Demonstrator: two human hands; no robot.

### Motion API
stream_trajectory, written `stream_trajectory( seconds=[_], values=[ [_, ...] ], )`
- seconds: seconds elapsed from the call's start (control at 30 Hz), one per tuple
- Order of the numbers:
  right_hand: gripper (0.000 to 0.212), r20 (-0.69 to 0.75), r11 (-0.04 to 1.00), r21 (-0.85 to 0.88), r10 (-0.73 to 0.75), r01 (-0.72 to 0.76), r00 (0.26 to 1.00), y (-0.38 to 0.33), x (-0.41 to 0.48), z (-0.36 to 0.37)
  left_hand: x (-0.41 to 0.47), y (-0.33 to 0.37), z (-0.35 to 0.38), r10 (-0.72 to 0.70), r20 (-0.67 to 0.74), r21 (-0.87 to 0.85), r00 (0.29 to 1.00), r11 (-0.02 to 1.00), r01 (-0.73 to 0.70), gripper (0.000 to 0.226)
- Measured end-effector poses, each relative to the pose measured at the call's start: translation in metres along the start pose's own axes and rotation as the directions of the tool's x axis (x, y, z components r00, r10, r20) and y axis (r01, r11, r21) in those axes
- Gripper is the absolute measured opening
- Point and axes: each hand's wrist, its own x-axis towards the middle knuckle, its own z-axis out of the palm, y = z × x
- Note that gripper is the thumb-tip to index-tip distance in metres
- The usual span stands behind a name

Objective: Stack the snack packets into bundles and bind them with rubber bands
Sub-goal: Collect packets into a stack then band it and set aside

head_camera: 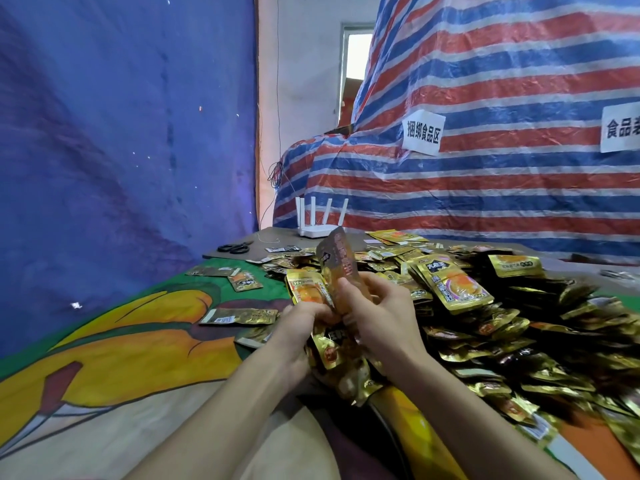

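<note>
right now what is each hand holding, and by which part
The right hand pinches an upright gold foil snack packet by its lower half; the left hand grips a small stack of them at the bottom.

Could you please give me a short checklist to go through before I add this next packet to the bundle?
1. Left hand grip on the stack: ok, it holds the stack at the lower end.
2. Right hand grip on the raised packet: ok, the thumb pinches it.
3. Raised packet flush with the stack: not ok, it stands higher and is tilted.
4. Stack edges squared: cannot tell, the hands hide the lower ends.
5. Rubber band ready: cannot tell, none is plainly visible.
6. More packets close by: ok, the loose pile lies just beside the right hand.
</note>
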Motion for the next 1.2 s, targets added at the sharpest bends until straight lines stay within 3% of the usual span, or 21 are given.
stream_trajectory(
  seconds=[0.13, 0.27, 0.3, 0.4, 0.5, 0.6, 0.77, 0.87, 0.97, 1.07, 1.2],
  values=[
    [0.021, 0.010, 0.995, 0.033, 0.091, -0.092, 0.996, -0.002, 0.003, -0.014, 0.005, 0.003, -0.006, 0.027, -0.124, 0.054, 0.992, 0.998, -0.021, 0.050],
    [0.022, 0.065, 0.964, 0.040, 0.260, -0.263, 0.963, 0.000, 0.004, -0.024, 0.006, 0.003, -0.010, 0.084, -0.128, 0.121, 0.988, 0.990, -0.069, 0.011],
    [0.021, 0.067, 0.962, 0.025, 0.269, -0.271, 0.961, 0.000, 0.004, -0.024, 0.005, 0.003, -0.011, 0.117, -0.121, 0.151, 0.986, 0.984, -0.098, 0.011],
    [0.019, 0.047, 0.970, -0.013, 0.243, -0.242, 0.969, 0.000, 0.006, -0.025, 0.005, 0.002, -0.013, 0.255, -0.069, 0.268, 0.965, 0.936, -0.228, 0.047],
    [0.017, 0.026, 0.975, -0.035, 0.219, -0.218, 0.975, 0.000, 0.006, -0.026, 0.004, 0.000, -0.012, 0.447, 0.073, 0.337, 0.892, 0.830, -0.443, 0.072],
    [0.020, 0.017, 0.979, -0.064, 0.195, -0.193, 0.981, 0.000, 0.005, -0.026, -0.001, -0.003, -0.009, 0.518, 0.260, 0.335, 0.815, 0.743, -0.579, 0.078],
    [0.016, -0.035, 0.977, -0.105, 0.182, -0.184, 0.983, 0.000, 0.004, -0.028, -0.004, -0.011, -0.008, 0.426, 0.351, 0.360, 0.834, 0.761, -0.540, 0.070],
    [0.023, -0.023, 0.987, -0.049, 0.154, -0.155, 0.988, -0.001, 0.002, -0.028, -0.004, -0.010, -0.004, 0.453, 0.211, 0.369, 0.866, 0.783, -0.500, 0.061],
    [0.025, 0.097, 0.990, -0.071, 0.129, -0.122, 0.987, -0.001, -0.001, -0.024, -0.004, -0.009, -0.002, 0.448, 0.075, 0.305, 0.891, 0.840, -0.449, 0.026],
    [0.026, 0.251, 0.987, -0.145, 0.102, -0.067, 0.963, -0.001, -0.004, -0.018, -0.002, -0.008, -0.003, 0.392, 0.048, 0.278, 0.919, 0.878, -0.389, 0.055],
    [0.038, 0.395, 0.977, -0.212, 0.111, -0.027, 0.912, -0.001, -0.003, -0.025, 0.000, -0.009, -0.002, 0.273, 0.013, 0.186, 0.962, 0.945, -0.271, 0.059]
  ],
)
